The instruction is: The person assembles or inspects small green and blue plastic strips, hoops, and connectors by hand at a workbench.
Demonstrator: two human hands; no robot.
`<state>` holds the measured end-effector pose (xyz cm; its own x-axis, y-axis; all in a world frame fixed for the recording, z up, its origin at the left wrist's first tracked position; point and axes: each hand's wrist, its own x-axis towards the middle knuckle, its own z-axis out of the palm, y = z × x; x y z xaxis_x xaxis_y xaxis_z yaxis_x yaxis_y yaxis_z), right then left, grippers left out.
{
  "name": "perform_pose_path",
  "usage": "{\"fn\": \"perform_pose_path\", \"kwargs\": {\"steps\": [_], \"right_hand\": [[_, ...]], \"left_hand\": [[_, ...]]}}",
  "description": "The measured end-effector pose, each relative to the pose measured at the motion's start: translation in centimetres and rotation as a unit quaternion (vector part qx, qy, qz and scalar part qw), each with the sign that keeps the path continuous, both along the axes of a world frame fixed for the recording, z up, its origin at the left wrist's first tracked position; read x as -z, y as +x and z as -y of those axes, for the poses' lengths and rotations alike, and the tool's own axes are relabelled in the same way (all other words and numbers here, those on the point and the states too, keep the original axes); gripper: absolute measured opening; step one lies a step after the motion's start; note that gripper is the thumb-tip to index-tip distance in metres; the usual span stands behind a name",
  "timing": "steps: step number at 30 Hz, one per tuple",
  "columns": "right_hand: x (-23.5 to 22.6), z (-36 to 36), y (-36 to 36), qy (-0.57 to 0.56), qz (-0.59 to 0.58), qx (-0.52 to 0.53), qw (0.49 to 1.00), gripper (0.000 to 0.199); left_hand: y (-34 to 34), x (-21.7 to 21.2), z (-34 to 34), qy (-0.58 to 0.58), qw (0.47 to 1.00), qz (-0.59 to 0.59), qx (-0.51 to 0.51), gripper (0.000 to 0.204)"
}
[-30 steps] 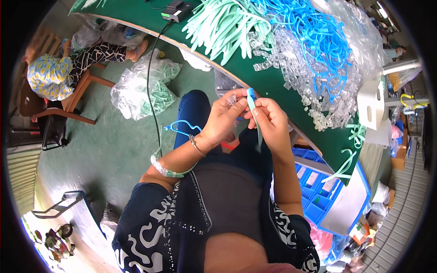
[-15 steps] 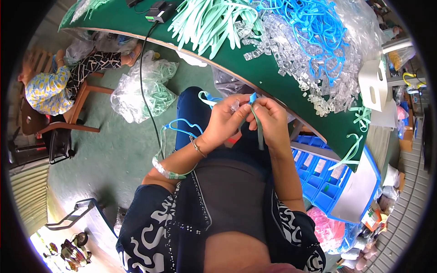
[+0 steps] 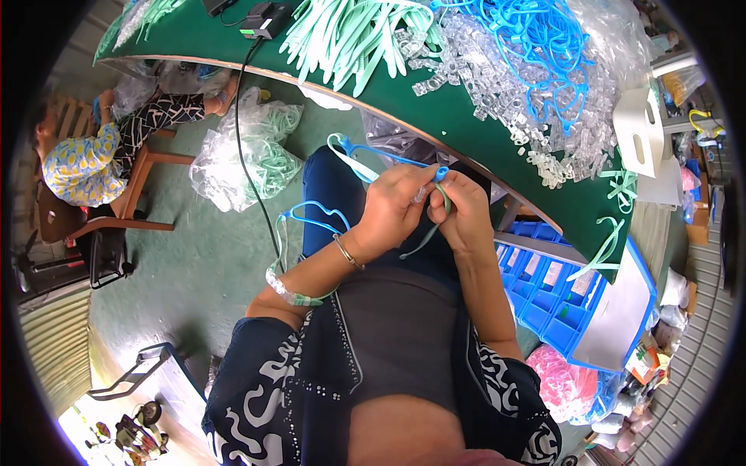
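Note:
My left hand is closed in a pinch on a blue rubber piece, whose flared end pokes up between both hands. From behind its fingers a thin blue band runs left to a mint-green strap end. A small clear plastic buckle shows at the left fingertips. My right hand pinches a thin mint-green strap, which hangs down over my lap. Exactly how strap and buckle meet is hidden by the fingers. Around my left forearm hang a mint-green strap and a blue loop.
On the green table lie mint-green straps, clear buckles and tangled blue pieces. A blue compartment tray stands right of me. A black cable hangs at left; beyond it sit a bag and another person.
The blue end between my fingers has tipped to the right and shows its opening. My left hand has turned slightly, and the green strap now swings leftward below my right hand.

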<state>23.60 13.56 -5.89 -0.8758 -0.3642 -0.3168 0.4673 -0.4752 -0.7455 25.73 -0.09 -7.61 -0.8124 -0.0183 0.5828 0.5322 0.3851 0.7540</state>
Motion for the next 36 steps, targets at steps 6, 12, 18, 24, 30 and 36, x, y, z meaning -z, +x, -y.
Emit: {"fn": "perform_pose_path", "kwargs": {"steps": [6, 12, 18, 24, 30, 36], "right_hand": [[-0.5, -0.2, 0.4, -0.120, 0.025, -0.012, 0.992, 0.013], [-1.0, -0.2, 0.6, -0.001, 0.009, -0.006, 1.000, 0.014], [0.5, -1.9, -0.4, -0.036, 0.012, -0.053, 0.998, 0.014], [-0.1, -2.3, -0.5, 0.043, -0.012, -0.068, 0.997, 0.013], [-1.1, -4.5, -0.5, 0.209, -0.179, -0.096, 0.957, 0.017], [-1.2, -6.5, -0.1, 0.130, -0.086, -0.165, 0.974, 0.017]], "left_hand": [[0.3, -0.4, 0.1, -0.026, 1.000, -0.010, -0.009, 0.042], [-0.1, 0.1, 0.4, -0.038, 0.999, -0.002, -0.006, 0.045], [0.0, -0.5, -0.1, -0.085, 0.996, -0.017, -0.012, 0.043], [-0.2, -0.6, 0.0, -0.036, 0.998, 0.034, 0.028, 0.028], [0.2, -2.1, 0.5, 0.049, 0.952, 0.248, 0.175, 0.011], [-0.3, -2.9, 1.5, 0.019, 0.899, 0.306, 0.311, 0.011]]}}
